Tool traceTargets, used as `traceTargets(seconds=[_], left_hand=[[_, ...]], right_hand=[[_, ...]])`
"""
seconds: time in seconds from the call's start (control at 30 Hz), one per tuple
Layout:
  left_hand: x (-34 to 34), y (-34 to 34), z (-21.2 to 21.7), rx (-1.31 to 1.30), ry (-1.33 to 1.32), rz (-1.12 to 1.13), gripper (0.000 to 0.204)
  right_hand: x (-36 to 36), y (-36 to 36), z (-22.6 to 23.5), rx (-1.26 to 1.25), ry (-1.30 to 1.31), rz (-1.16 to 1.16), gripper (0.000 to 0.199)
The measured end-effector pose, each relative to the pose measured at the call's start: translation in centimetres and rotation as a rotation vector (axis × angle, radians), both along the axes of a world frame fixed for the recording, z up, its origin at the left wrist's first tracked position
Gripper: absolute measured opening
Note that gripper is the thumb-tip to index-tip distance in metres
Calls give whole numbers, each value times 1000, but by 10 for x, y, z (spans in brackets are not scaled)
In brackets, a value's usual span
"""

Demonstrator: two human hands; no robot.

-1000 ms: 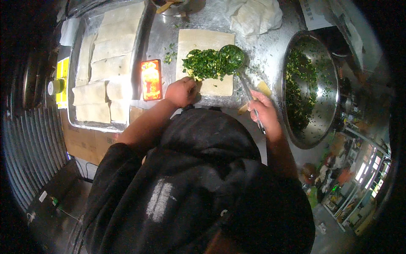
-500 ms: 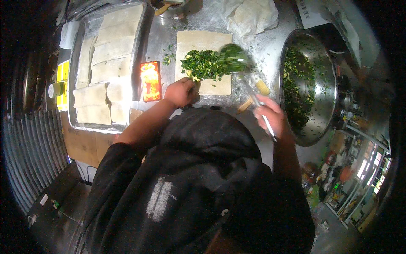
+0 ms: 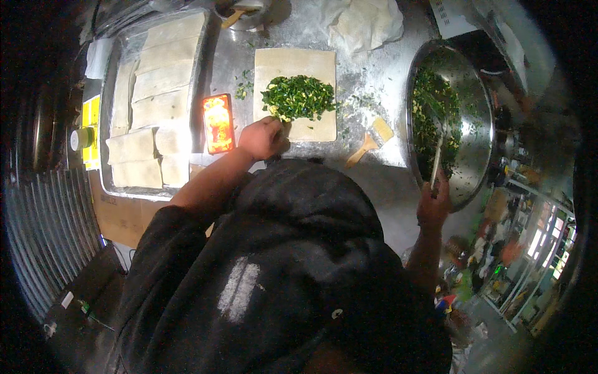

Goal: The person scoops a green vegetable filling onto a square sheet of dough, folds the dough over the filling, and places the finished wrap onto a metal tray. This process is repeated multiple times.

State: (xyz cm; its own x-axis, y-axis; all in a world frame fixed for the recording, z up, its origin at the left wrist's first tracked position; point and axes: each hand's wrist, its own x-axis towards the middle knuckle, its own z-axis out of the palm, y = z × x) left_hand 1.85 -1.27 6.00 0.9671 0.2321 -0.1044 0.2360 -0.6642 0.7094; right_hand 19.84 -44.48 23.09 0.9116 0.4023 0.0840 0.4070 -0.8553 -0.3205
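My left hand (image 3: 263, 137), its fingers curled in, rests at the near left edge of a pale rectangular dough sheet (image 3: 296, 62). Whatever those fingers may pinch is hidden. Chopped green and yellow filling (image 3: 299, 98) lies heaped across the middle of the sheet. Over on the right, my right hand (image 3: 434, 202) grips the long handle of a spoon (image 3: 437, 159) at the near rim of a big steel bowl (image 3: 476, 165). The spoon's head reaches into the chopped greens (image 3: 427, 103) inside, where its outline is hard to make out.
A wooden-handled pastry brush (image 3: 367, 146) lies between sheet and bowl. To the left are a phone with a bright screen (image 3: 217, 123) and a tray of dough pieces (image 3: 163, 80). Crumpled white cloth or plastic (image 3: 367, 25) and a metal container (image 3: 249, 15) sit at the back.
My right hand has swung the spoon rightward from the dough sheet into the steel bowl. The pastry brush is uncovered now. My left hand remains at the sheet's edge.
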Motion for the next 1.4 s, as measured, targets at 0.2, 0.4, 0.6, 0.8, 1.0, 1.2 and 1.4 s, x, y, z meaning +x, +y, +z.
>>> traceTargets(seconds=[0.2,0.4,0.6,0.8,1.0,1.2,1.4], left_hand=[[-1,1,-7,30,-24,-11,28],[-8,-3,-11,58,-65,10,32],[-11,-4,-12,66,-64,43,27],[-11,-3,-17,50,-84,37,29],[-9,-5,-17,87,-62,41,25],[-9,-6,-16,82,-98,64,18],[-9,-5,-16,55,-9,57,31]], right_hand=[[-22,79,2,130,479,437,49],[-17,137,-39,-33,543,641,55],[-16,163,-51,-53,512,638,49],[-9,140,-34,61,552,548,44],[5,193,-28,61,471,459,46],[2,231,-48,-93,346,554,51],[13,211,-49,-57,277,502,51]])
